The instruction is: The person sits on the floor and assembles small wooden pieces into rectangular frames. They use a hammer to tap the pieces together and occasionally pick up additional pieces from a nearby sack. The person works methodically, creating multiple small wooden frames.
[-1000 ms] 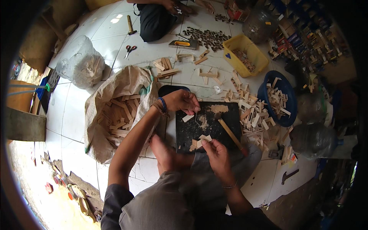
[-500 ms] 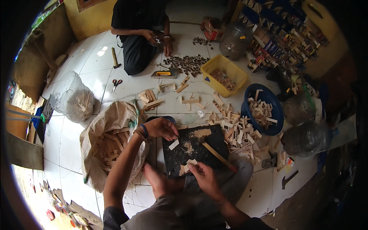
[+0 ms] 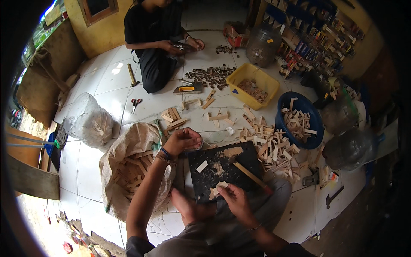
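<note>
My left hand hovers just past the far left corner of a black board, fingers curled together; whatever they pinch is too small to make out. My right hand grips a small pale wooden piece above the board's near edge. On the board lie a flat pale wood strip, some sawdust and a hammer, its handle slanting toward my knee.
Left of the board stands a sack of wood strips. To the right are a heap of joined wood pieces, a blue basin and a yellow tub. Another person sits at the far side, near scattered small dark pieces.
My left hand has moved from beside the flat strip to beyond the board's far left corner. My right hand still holds its piece. The other person has raised a hand from the floor.
</note>
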Tool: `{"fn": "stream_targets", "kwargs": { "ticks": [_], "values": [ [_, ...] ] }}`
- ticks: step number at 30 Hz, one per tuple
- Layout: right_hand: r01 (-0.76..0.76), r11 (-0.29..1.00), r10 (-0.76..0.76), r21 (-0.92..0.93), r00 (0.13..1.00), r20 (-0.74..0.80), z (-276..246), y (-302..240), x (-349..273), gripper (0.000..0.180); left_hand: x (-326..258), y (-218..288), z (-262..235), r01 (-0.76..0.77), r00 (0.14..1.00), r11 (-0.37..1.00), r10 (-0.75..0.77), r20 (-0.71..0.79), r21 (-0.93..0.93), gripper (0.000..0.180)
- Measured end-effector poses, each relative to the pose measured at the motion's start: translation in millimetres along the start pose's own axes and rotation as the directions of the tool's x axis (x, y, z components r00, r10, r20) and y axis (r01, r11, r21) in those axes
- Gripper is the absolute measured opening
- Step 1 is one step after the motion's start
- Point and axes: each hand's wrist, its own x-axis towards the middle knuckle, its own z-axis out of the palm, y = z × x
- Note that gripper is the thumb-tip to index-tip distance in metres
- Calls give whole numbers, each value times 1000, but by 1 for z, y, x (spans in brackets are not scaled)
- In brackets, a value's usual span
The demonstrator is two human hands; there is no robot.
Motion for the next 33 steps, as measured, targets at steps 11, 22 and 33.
{"fn": "stream_targets", "kwargs": {
  "ticks": [11, 22, 33],
  "values": [
    [5, 999, -4, 48, 1000, -21, 1, -3, -2, 26, -7, -2, -6, 0, 983, 974, -42, -180, -227, 21],
    [41, 999, -41, 24, 999, 0, 1, -5, -2, 26, -6, -44, -45, -117, 935, 991, 90, -343, -61, 19],
    [12, 1000, -12, -22, 1000, -11, 2, -11, -3, 29, -10, -69, -53, -3, 911, 701, 296, -287, 713, 10]
  ]
}}
